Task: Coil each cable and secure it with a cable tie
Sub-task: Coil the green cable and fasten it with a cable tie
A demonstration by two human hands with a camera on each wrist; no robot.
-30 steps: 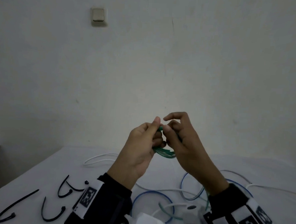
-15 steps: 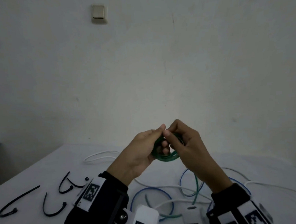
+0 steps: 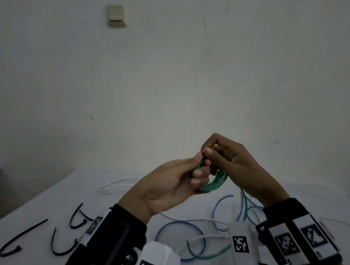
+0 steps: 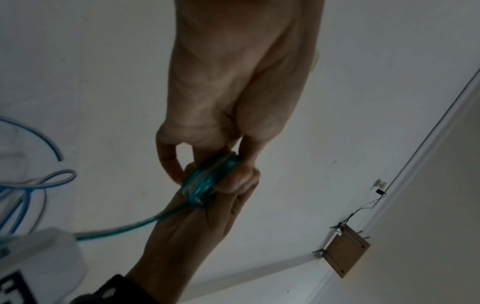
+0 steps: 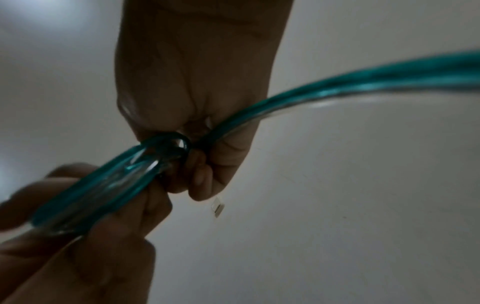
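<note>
A green cable is wound into a small coil (image 3: 216, 184) held in the air above the table. My left hand (image 3: 198, 168) grips the coil's left side, fingers curled through the loop, palm turned toward me. At the coil's top, my right hand (image 3: 206, 154) pinches the strand between thumb and forefinger. The loose green tail (image 3: 244, 205) hangs under my right wrist to the table. In the left wrist view the coil (image 4: 207, 181) sits between both hands. In the right wrist view the blurred cable (image 5: 337, 86) runs from my right hand's pinch toward the camera.
Three black cable ties (image 3: 22, 235) (image 3: 62, 246) (image 3: 78, 216) lie on the white table (image 3: 44, 202) at the left. Loose blue cable (image 3: 181, 224) and white cable (image 3: 116, 184) sprawl on the table under and behind my hands. A wall with a switch (image 3: 115, 13) stands behind.
The coil has turned from edge-on to a visible loop. My left palm has rolled toward me, and my right hand has brought the strand round to the coil's top.
</note>
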